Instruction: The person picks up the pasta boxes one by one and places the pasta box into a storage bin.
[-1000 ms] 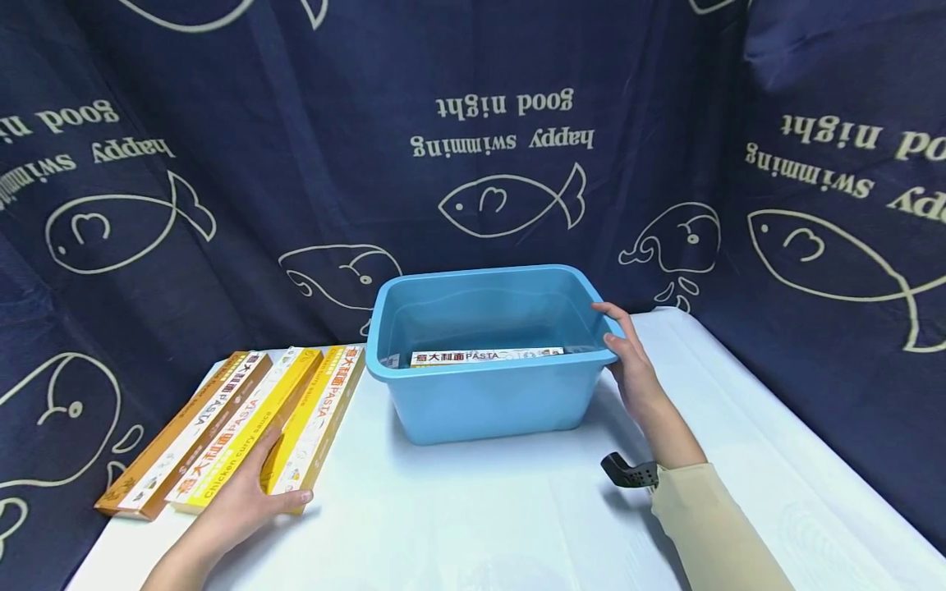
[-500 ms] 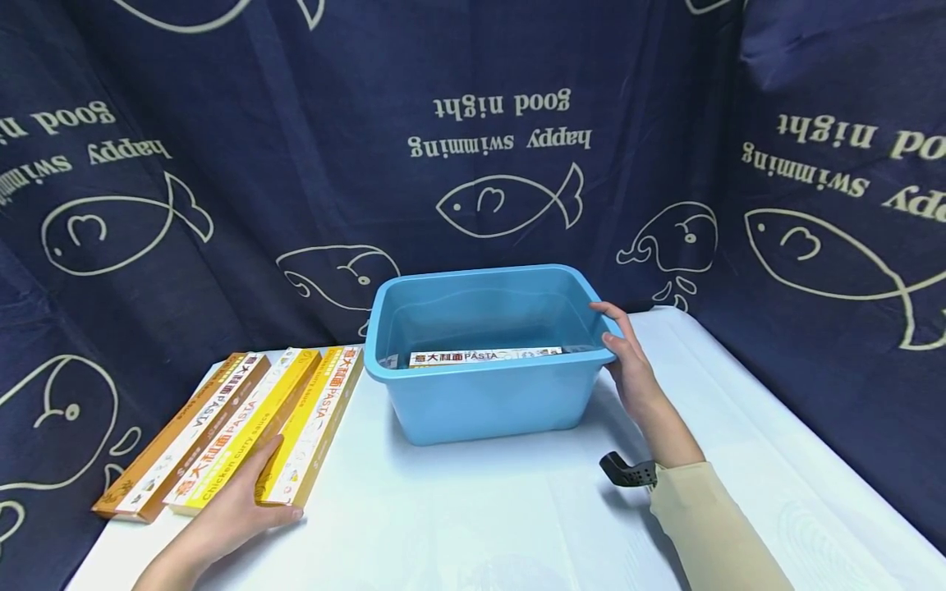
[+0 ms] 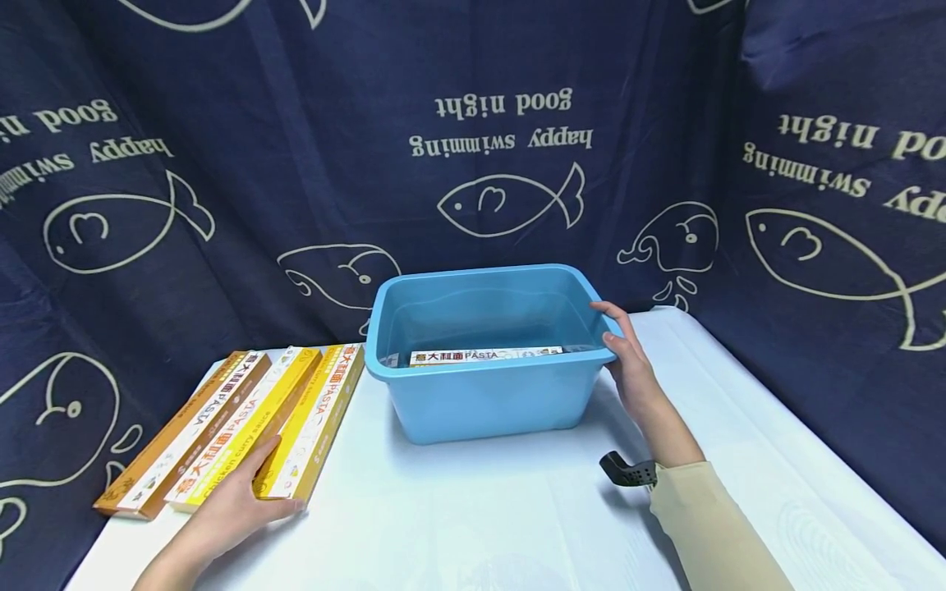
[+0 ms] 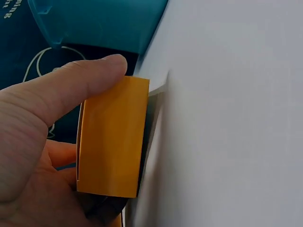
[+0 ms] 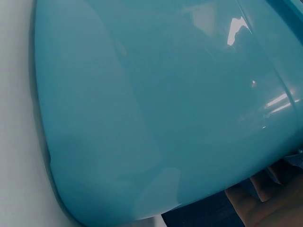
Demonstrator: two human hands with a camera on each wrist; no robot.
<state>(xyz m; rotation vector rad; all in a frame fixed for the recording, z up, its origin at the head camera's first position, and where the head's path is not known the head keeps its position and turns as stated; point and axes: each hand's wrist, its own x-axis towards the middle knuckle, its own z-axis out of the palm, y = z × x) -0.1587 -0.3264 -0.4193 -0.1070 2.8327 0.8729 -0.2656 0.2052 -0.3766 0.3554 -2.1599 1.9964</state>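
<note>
My left hand point(image 3: 232, 509) grips the near end of a yellow pasta box point(image 3: 314, 423), the rightmost in a row of boxes at the left of the table. In the left wrist view its orange end point(image 4: 113, 142) lies between my thumb point(image 4: 102, 75) and curled fingers; the far fingers are partly hidden. Far right, my right hand point(image 3: 639, 386) holds the right rim of a blue plastic bin point(image 3: 488, 406), thumb and fingers over the edge. The right wrist view shows the bin's outer wall point(image 5: 142, 104), fingers point(image 5: 265, 203) at its lower right.
Left of the gripped box lie another yellow pasta box point(image 3: 251, 427) and a brown one point(image 3: 185, 435). A white-topped pasta box point(image 3: 488, 355) lies inside the bin. Dark blue fish-print cloth point(image 3: 473, 123) hangs behind the white table point(image 3: 473, 525).
My left thumb has drawn in against the yellow box's near end, and that end has shifted up slightly, with more of its right side showing. The right hand and bin stay put.
</note>
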